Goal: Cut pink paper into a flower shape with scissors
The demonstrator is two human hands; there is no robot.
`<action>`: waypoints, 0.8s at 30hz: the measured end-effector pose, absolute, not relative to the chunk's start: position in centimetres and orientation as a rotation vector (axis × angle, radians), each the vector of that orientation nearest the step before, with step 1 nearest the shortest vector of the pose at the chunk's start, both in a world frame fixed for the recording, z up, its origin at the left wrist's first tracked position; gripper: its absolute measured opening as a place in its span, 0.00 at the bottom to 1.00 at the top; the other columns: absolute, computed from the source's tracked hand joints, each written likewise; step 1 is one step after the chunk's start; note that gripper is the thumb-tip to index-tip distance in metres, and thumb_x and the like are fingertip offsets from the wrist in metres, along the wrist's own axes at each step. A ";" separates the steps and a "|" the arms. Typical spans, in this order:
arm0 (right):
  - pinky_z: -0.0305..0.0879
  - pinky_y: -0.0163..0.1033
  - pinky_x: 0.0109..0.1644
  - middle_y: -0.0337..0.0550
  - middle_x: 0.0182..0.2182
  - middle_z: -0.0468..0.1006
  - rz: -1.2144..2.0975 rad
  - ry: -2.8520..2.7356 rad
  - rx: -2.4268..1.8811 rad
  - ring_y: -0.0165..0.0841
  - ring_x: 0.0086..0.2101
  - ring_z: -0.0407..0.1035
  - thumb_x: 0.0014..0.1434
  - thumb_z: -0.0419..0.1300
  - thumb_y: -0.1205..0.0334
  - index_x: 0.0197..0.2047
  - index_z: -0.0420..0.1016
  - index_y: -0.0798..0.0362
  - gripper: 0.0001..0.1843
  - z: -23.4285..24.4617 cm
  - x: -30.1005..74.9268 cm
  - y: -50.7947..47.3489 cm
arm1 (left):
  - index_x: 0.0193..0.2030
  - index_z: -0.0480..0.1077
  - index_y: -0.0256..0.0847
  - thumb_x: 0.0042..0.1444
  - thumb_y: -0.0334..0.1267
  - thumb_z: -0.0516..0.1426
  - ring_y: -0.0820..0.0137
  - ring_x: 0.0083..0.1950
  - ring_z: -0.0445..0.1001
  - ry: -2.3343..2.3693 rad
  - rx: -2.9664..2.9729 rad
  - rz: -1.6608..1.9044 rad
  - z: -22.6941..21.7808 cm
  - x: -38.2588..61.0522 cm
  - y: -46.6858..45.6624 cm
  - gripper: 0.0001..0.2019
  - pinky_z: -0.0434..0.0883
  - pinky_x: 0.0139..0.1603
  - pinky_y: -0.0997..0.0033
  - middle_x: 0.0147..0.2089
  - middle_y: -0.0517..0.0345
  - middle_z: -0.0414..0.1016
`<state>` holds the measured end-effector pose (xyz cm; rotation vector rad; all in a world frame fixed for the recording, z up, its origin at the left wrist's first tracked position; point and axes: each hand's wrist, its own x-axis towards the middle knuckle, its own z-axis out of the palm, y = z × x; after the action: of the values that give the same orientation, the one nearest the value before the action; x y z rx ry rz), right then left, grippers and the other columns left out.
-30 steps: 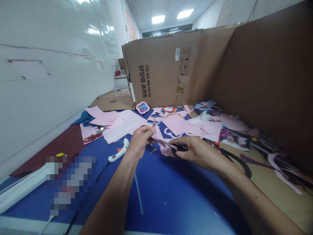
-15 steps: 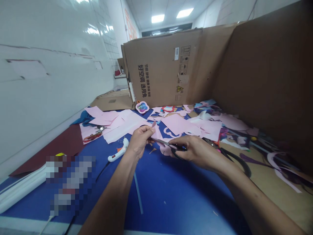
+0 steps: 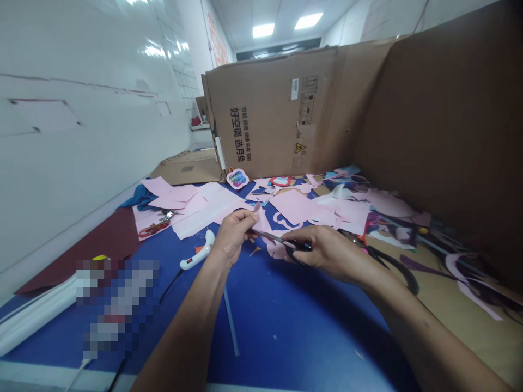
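Observation:
My left hand [image 3: 236,231] pinches a small piece of pink paper [image 3: 262,218] between thumb and fingers, above the middle of the blue table [image 3: 310,326]. My right hand [image 3: 322,247] is closed around the black handles of a pair of scissors [image 3: 300,250]. The blades point left, reaching to the pink piece beside my left fingertips. A rounded pink part [image 3: 276,250] hangs just under the blades; whether it is joined to the held piece I cannot tell. Left of my left hand lies a white glue gun [image 3: 198,255] with a black cord.
Pink sheets [image 3: 208,204] and offcuts are strewn along the back. Behind them stands a large cardboard box [image 3: 273,120], its side panel [image 3: 441,136] closing off the right. A flower-shaped trinket [image 3: 237,178] rests against it. Red-handled pliers [image 3: 157,226] and a blue strip [image 3: 231,321] lie left.
Both hands, the pink paper and the scissors keep nearly the same place. Only a very slight shift of the whole view shows.

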<state>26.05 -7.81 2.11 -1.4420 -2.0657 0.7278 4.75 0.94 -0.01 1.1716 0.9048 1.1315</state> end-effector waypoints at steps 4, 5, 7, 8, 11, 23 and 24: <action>0.58 0.36 0.35 0.36 0.32 0.83 0.720 -2.065 -1.449 0.35 0.33 0.71 0.63 0.62 0.56 0.41 0.86 0.45 0.10 2.1 26.0 -7.7 | 0.29 0.73 0.39 0.44 0.43 0.70 0.74 0.26 0.70 0.912 1.178 1.127 -0.1 4.7 1.0 0.13 0.72 0.29 0.74 0.26 0.61 0.73; 0.58 0.36 0.35 0.36 0.32 0.83 0.721 -2.063 -1.449 0.35 0.33 0.71 0.63 0.62 0.55 0.41 0.86 0.45 0.10 2.1 26.0 -7.7 | 0.29 0.73 0.39 0.44 0.44 0.70 0.74 0.26 0.70 0.912 1.180 1.125 -0.1 4.7 1.0 0.13 0.72 0.29 0.73 0.27 0.61 0.73; 0.58 0.36 0.35 0.36 0.33 0.83 0.726 -2.056 -1.446 0.35 0.33 0.70 0.63 0.63 0.55 0.42 0.86 0.45 0.10 2.1 26.0 -7.8 | 0.29 0.73 0.39 0.44 0.44 0.70 0.74 0.26 0.70 0.908 1.180 1.120 -0.1 4.7 1.0 0.13 0.72 0.29 0.74 0.27 0.61 0.73; 0.59 0.36 0.35 0.37 0.33 0.83 0.729 -2.052 -1.442 0.35 0.33 0.70 0.63 0.63 0.55 0.42 0.86 0.45 0.10 2.1 26.0 -7.8 | 0.29 0.73 0.39 0.44 0.44 0.70 0.74 0.26 0.70 0.907 1.179 1.121 -0.1 4.6 1.0 0.13 0.72 0.29 0.74 0.27 0.61 0.73; 0.60 0.37 0.36 0.39 0.33 0.84 0.748 -2.034 -1.426 0.35 0.33 0.70 0.63 0.64 0.55 0.41 0.87 0.47 0.10 2.2 25.9 -7.9 | 0.29 0.73 0.39 0.45 0.43 0.70 0.74 0.27 0.70 0.906 1.179 1.119 -0.1 4.6 0.9 0.13 0.72 0.30 0.74 0.27 0.60 0.73; 0.60 0.36 0.35 0.39 0.31 0.83 0.756 -2.025 -1.438 0.36 0.32 0.70 0.61 0.65 0.51 0.41 0.87 0.48 0.13 2.2 26.0 -7.8 | 0.29 0.73 0.38 0.45 0.43 0.70 0.74 0.26 0.70 0.910 1.164 1.127 0.1 4.7 0.8 0.13 0.72 0.30 0.74 0.26 0.61 0.73; 0.60 0.37 0.36 0.39 0.31 0.83 0.758 -2.016 -1.434 0.36 0.32 0.71 0.61 0.65 0.51 0.41 0.88 0.48 0.13 2.2 26.0 -7.8 | 0.29 0.73 0.38 0.44 0.43 0.70 0.74 0.26 0.70 0.909 1.159 1.130 0.1 4.7 0.8 0.13 0.72 0.29 0.74 0.26 0.61 0.73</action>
<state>26.01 -7.78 2.20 -1.4337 -2.0162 0.7579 4.72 0.84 0.12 1.1591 0.9094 1.1300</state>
